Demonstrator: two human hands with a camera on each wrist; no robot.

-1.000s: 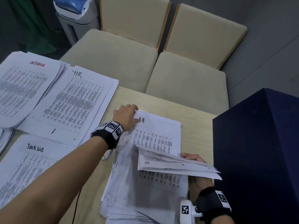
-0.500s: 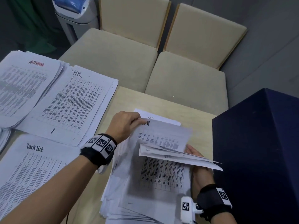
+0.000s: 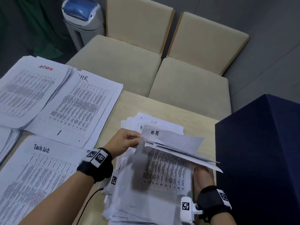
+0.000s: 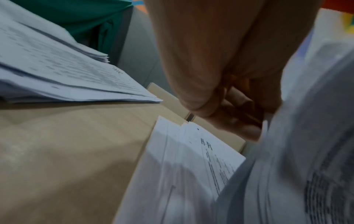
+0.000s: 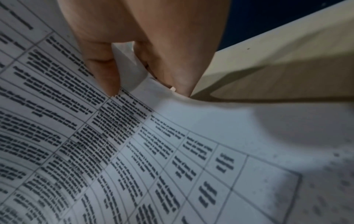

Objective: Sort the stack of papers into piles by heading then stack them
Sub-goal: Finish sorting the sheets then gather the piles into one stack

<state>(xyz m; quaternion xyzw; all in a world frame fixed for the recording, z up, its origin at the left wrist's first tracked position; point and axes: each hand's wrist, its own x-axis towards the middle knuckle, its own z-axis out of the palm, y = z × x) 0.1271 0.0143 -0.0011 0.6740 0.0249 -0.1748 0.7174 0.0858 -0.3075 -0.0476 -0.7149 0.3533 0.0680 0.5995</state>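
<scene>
We see the unsorted stack of papers (image 3: 151,189) lying on the near right part of the wooden counter (image 3: 128,104), just beside a dark blue box (image 3: 263,151) at its right. A small bundle of lifted sheets (image 3: 175,143), its top page headed "H-R", is raised off the stack between both hands. The left hand (image 3: 123,142) pinches the bundle's left edge near the heading, fingers curled round the paper. The right hand (image 3: 203,174) grasps the bundle's near right corner from below; in the right wrist view the thumb and fingers (image 5: 101,71) clamp a curved page with a printed table.

To the left lie three sorted piles: the ADMIN pile (image 3: 27,91) at the far left, the HR pile (image 3: 78,108) just right of it and overlapping it, and the Task List pile (image 3: 34,179) nearer to us. Beyond the counter stand two beige chairs (image 3: 146,62) side by side, and a white machine with a blue top (image 3: 82,18) stands far left of them.
</scene>
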